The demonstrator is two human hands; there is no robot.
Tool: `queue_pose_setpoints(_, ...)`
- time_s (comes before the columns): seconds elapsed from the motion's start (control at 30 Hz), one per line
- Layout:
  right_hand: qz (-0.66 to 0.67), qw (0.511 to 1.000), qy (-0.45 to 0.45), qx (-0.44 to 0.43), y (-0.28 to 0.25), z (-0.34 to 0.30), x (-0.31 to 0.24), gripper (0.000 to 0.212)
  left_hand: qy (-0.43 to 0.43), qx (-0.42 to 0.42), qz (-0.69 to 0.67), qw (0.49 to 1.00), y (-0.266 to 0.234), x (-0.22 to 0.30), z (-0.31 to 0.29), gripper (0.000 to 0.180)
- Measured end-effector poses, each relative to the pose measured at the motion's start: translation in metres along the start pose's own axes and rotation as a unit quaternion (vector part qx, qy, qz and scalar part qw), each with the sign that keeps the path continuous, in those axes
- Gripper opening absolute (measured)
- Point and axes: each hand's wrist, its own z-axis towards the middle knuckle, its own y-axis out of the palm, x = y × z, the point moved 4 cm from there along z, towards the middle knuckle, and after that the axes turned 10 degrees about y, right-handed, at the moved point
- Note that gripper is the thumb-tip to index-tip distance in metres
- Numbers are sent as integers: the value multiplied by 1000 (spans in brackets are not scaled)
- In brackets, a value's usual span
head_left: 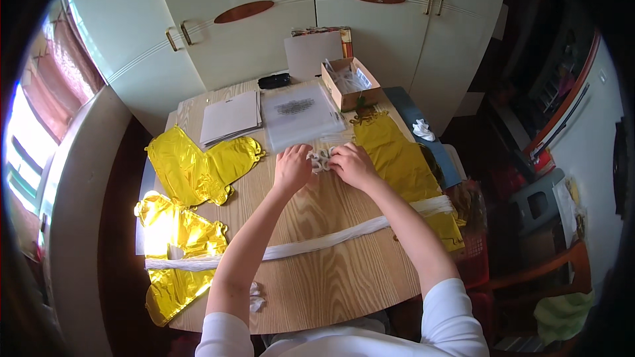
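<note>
My left hand (293, 168) and my right hand (353, 164) meet over the middle of the wooden table. Between them is a small whitish, looped bundle (320, 159), its kind too small to make out. Fingers of both hands are closed on its two ends. Nearer to me, a long hank of white strings (317, 244) stretches across the table and passes beneath both forearms. Shiny gold foil sheets with curly edges lie to either side: one (192, 168) on the left, another (169, 231) nearer on the left, and a long one (397, 158) on the right.
Beyond my hands lie a stack of white sheets (231, 118) and a clear plastic packet (301, 116). Behind them are a black pouch (274, 80) and an open cardboard box (362, 97). Crumpled white scraps lie at the right (423, 130) and near edge (256, 299). Cabinets (245, 46) stand behind.
</note>
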Motion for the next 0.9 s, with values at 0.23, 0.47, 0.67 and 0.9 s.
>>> queue_pose_setpoints(0.23, -29, 1000, -4, 6, 5, -1, -2, 5, -45, -39, -133, 989, 10, -7, -5, 32)
queue_pose_setpoints(0.47, -23, 1000, 8, -9, 5, -2, -1, 9, -38, -23, -190, 981, 18, -15, -7, 32)
queue_pose_setpoints(0.67, 53, 998, 36, 8, -3, -1, 8, 14, -39, 24, -213, 976, -8, -13, -13, 33)
queue_pose_setpoints(0.9, -24, 994, 79, -78, 18, 18, 14, 39, -38, 1, -233, 972, -40, -13, -25, 32)
